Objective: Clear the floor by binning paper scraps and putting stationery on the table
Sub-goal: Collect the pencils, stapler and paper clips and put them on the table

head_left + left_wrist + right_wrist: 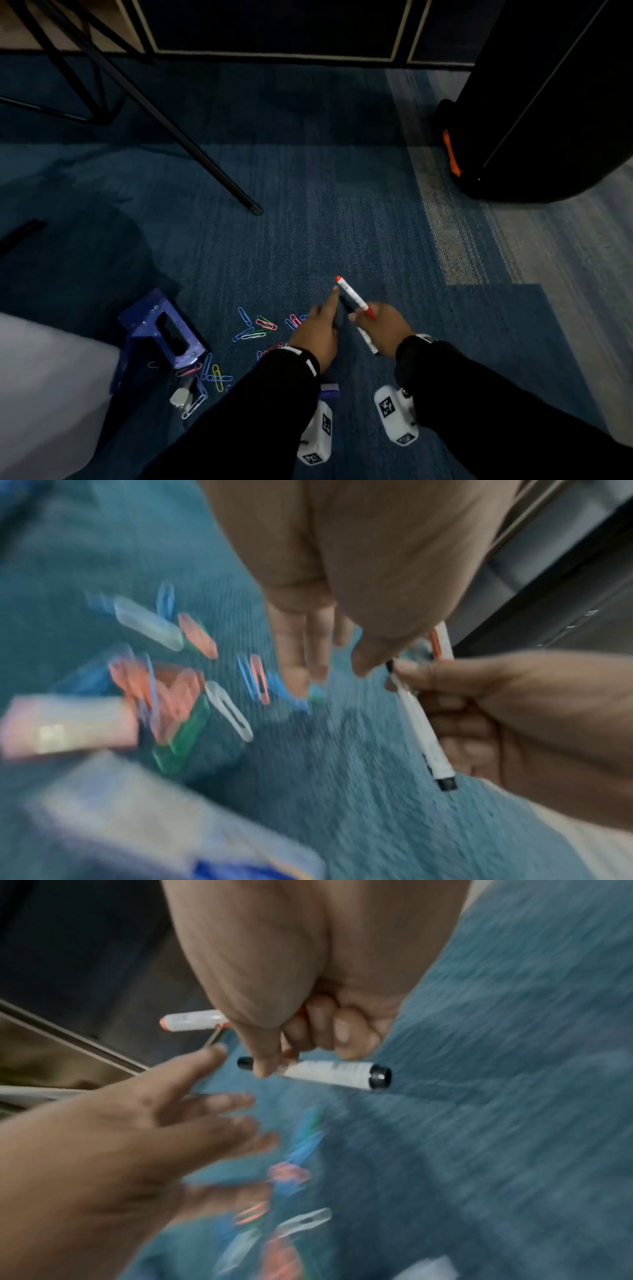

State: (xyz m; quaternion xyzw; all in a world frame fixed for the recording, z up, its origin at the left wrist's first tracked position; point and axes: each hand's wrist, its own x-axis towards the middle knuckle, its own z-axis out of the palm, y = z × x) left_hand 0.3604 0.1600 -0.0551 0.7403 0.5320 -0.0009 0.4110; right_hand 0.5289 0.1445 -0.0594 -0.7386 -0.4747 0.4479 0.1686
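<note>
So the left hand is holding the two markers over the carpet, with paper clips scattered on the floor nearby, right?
Not quite: the right hand holds the two markers, red-capped and black-capped, as the right wrist view shows. The left hand is open, holding nothing. Paper clips do lie scattered on the carpet.

Paper clips (192, 685) smeared by blur, red marker (192, 1020) partly hidden behind right hand (291, 988), perhaps capped
</note>
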